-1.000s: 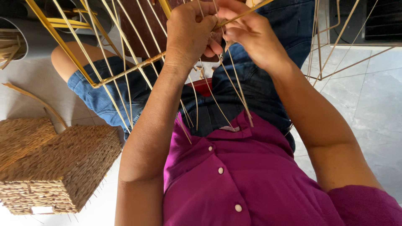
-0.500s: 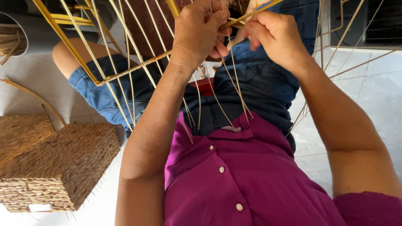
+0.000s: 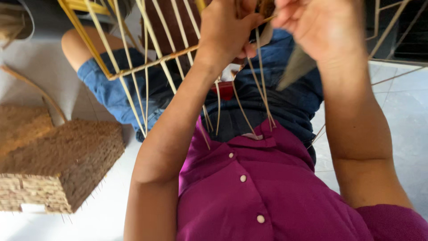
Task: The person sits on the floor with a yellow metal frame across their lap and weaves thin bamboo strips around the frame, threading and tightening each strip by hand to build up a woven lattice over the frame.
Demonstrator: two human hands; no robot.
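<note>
The person is sitting on the pale floor (image 3: 392,116) with a half-made basket frame (image 3: 133,67) propped up over the lap, so the loose ends are hanging within reach of both hands. The left hand (image 3: 227,31) is gripping near the top of the work, its fingers (image 3: 249,22) clenched around a bunch of thin cane strands (image 3: 263,93); gathering them there is keeping them from splaying while they trail down over the blue denim shorts (image 3: 267,102). The right hand (image 3: 325,27) is raised just beside it, blurred; its fingers appear to be pinching a flat greyish strip (image 3: 296,67) that is slanting down and away, though I cannot tell how firmly. The yellow ribs of the frame are fanning outward towards the left knee, with a dark brown panel (image 3: 165,27) showing behind them. A magenta buttoned shirt (image 3: 267,192) is filling the near view. To the left, a finished woven box (image 3: 62,165) is resting on the floor, well apart from the hands, with a bent cane (image 3: 35,91) curving behind it. A small white rectangular label (image 3: 33,208) is sitting at the box's lower edge. A red patch (image 3: 225,90) is showing at the waist; what it is I cannot tell.
</note>
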